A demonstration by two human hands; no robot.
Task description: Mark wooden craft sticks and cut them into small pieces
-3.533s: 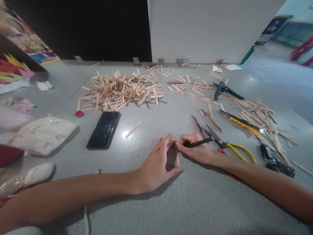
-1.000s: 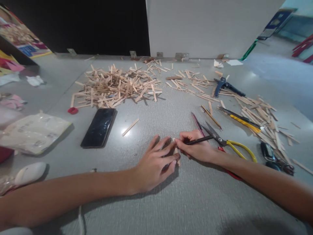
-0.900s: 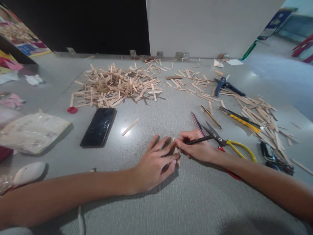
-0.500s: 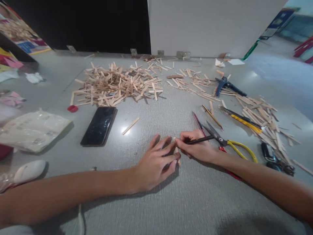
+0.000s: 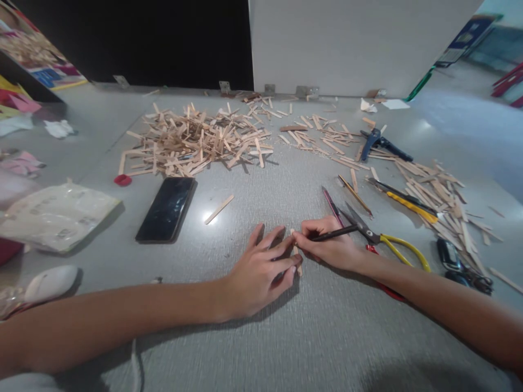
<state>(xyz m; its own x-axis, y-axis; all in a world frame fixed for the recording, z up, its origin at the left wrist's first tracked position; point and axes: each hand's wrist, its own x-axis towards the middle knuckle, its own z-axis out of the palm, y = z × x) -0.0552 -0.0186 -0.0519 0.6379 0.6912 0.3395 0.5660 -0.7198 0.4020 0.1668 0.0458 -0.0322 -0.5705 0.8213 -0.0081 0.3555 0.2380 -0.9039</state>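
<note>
My left hand (image 5: 261, 275) lies on the table with its fingers spread, its fingertips holding a short wooden craft stick (image 5: 299, 269) down flat. Fingers of both hands cover part of that stick. My right hand (image 5: 330, 245) is closed around a dark pencil or pen (image 5: 335, 233), gripped as for writing, by the stick's far end. Its tip is hidden by my fingers. Just beyond the right hand are a maroon pen (image 5: 332, 203) and yellow-handled scissors (image 5: 370, 234). Another craft stick (image 5: 219, 209) lies alone beyond my left hand.
A heap of craft sticks (image 5: 200, 139) spreads at the back. A phone (image 5: 165, 209), a plastic packet (image 5: 61, 218) and a white mouse (image 5: 51, 283) are on the left. To the right lie a yellow cutter (image 5: 408, 204), blue-handled clippers (image 5: 382, 146), a pencil (image 5: 354, 196) and keys (image 5: 478, 277).
The view has shifted very slightly. Both hands, the craft stick and the dark pencil or pen stay in practically the same place.
</note>
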